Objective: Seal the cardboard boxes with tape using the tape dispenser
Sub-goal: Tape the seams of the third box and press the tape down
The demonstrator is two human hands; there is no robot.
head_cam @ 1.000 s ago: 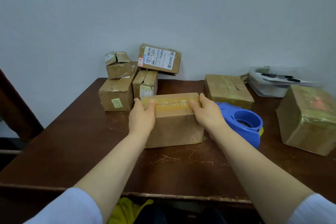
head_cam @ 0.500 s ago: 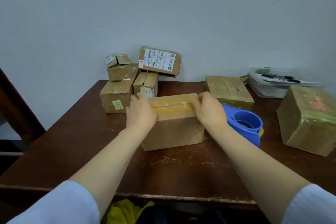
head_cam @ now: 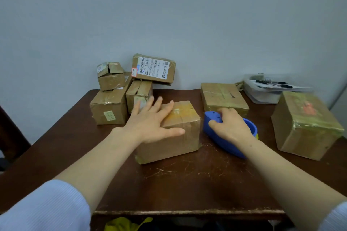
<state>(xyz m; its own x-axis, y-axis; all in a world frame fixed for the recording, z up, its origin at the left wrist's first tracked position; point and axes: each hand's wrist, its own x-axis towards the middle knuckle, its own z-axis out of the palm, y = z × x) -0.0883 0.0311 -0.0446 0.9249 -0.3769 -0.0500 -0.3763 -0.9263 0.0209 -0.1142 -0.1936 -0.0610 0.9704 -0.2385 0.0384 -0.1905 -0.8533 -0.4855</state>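
L hand lies flat, fingers spread, on center cardboard box w/ R hand gripping blue tape dispenser beside it.

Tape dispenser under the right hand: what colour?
The tape dispenser is blue, with a small yellow bit at its right edge; head view.

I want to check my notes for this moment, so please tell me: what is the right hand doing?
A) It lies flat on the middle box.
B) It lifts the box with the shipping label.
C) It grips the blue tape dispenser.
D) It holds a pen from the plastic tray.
C: the right hand curls over the blue tape dispenser beside the middle box, while the left hand lies flat on that box.
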